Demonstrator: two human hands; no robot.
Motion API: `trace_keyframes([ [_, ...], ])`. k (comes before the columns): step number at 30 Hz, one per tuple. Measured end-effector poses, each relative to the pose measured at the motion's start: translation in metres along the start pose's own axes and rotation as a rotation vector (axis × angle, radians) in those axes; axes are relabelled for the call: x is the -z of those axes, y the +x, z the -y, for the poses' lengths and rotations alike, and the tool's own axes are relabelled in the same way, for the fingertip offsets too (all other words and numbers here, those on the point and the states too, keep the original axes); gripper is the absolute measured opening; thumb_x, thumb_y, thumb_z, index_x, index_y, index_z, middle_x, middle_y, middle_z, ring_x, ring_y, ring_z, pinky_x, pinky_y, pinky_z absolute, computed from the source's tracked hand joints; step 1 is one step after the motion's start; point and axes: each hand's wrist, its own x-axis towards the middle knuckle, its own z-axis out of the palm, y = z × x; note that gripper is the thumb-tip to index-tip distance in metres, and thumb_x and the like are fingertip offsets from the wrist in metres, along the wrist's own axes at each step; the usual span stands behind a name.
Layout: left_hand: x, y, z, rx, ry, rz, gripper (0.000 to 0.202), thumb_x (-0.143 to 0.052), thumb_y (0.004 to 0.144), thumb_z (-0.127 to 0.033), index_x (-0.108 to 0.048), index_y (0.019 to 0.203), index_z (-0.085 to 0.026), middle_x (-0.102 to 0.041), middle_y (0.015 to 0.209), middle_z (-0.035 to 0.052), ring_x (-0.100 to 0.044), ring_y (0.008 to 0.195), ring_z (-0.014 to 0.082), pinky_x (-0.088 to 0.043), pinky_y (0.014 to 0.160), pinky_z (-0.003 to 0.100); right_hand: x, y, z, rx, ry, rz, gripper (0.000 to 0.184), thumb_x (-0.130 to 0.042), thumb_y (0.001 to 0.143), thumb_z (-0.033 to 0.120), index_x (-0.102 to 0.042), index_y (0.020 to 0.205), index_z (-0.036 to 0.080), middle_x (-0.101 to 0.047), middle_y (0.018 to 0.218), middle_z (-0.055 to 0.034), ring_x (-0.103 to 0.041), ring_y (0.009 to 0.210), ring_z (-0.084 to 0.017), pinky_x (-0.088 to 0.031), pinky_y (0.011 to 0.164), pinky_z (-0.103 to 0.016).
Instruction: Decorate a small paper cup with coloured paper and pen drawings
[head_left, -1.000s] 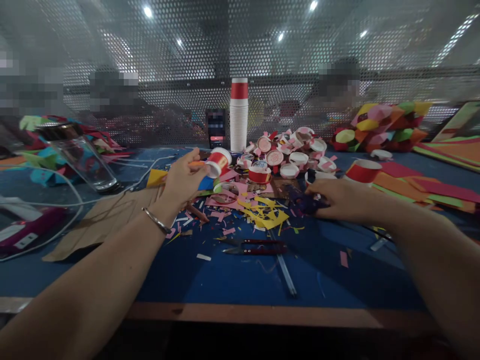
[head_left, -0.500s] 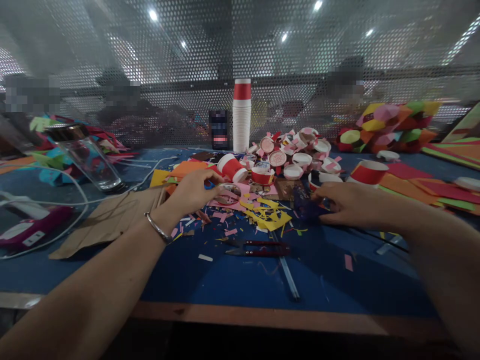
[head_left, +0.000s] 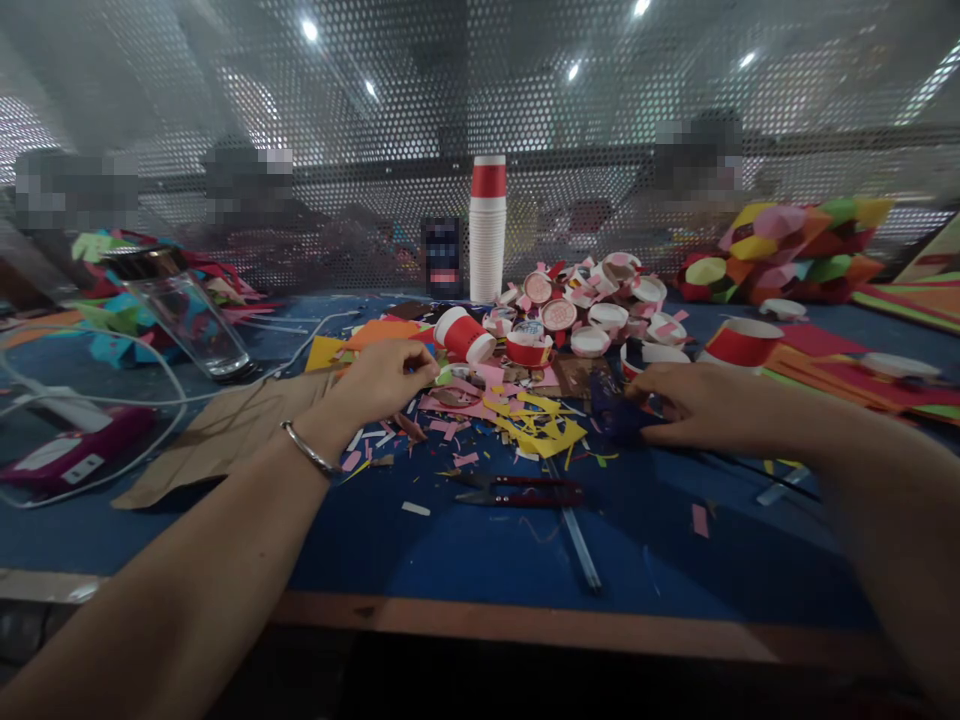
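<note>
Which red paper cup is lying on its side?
The red-and-white paper cup just beyond the left hand; the tall cup stack and the red cup at right stand upright.

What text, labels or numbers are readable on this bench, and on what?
Nothing reads clearly.
Round red prints on the cut cup bottoms: too blurred to read.
Screen of the dark device beside the cup stack: blurred out.
White label on the pink device: too small to read.
</note>
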Motion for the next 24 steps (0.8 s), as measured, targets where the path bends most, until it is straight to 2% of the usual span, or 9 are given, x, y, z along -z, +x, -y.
trace_keyframes([
  [8, 0.0047, -0.0014, -0.0020, -0.075, 0.306, 0.058, 0.014, -0.085, 0.067, -0.025, -0.072, 0.063, -0.025, -0.073, 0.071, 0.0027, -0.076, 0.082, 0.0268, -0.058, 0.073, 0.032, 0.0046, -0.0034, 0.0068, -0.006, -0.001, 0.022, 0.041, -0.058, 0.086, 0.040, -0.071, 0.115, 0.013, -0.075, 0.101, -0.0193, -0.071, 0.083, -0.032, -0.051, 0.074, -0.044],
  [14, 0.0045, -0.0030, -0.0050, -0.104, 0.439, 0.092, 0.010, -0.080, 0.072, -0.028, -0.073, 0.067, -0.023, -0.073, 0.074, 0.0021, -0.075, 0.085, 0.0253, -0.059, 0.074, 0.032, 0.0046, -0.0027, 0.0064, -0.016, -0.020, 0.023, 0.045, -0.058, 0.084, 0.043, -0.071, 0.117, 0.015, -0.076, 0.106, -0.0184, -0.071, 0.085, -0.031, -0.052, 0.075, -0.042],
  [19, 0.0060, -0.0031, -0.0073, -0.113, 0.517, 0.132, 0.009, -0.078, 0.074, -0.028, -0.074, 0.071, -0.021, -0.073, 0.076, 0.0018, -0.074, 0.085, 0.0239, -0.058, 0.074, 0.031, 0.0028, -0.0014, 0.0046, -0.023, -0.026, 0.023, 0.052, -0.056, 0.084, 0.045, -0.071, 0.121, 0.011, -0.075, 0.097, -0.0184, -0.071, 0.081, -0.033, -0.052, 0.073, -0.043],
  [24, 0.0074, -0.0016, -0.0067, -0.123, 0.531, 0.132, 0.009, -0.079, 0.073, -0.028, -0.074, 0.069, -0.021, -0.073, 0.074, 0.0017, -0.072, 0.078, 0.0216, -0.054, 0.067, 0.028, 0.0015, -0.0018, 0.0041, -0.024, -0.029, 0.017, 0.049, -0.058, 0.084, 0.045, -0.072, 0.118, 0.013, -0.074, 0.095, -0.0176, -0.070, 0.081, -0.032, -0.050, 0.072, -0.043],
])
